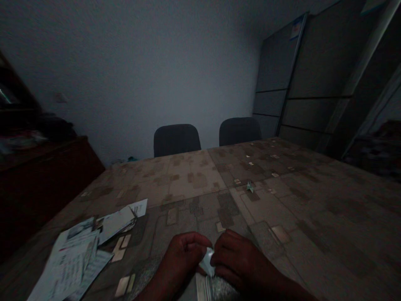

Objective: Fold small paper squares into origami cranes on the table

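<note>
Head view: left hand (184, 256) and right hand (236, 259) have fingers clamped on opposite sides of the pale paper piece (207, 262), at the near part of the table (184, 177). Best handled with light, even pressure, edges aligned, avoiding crumpling.
</note>
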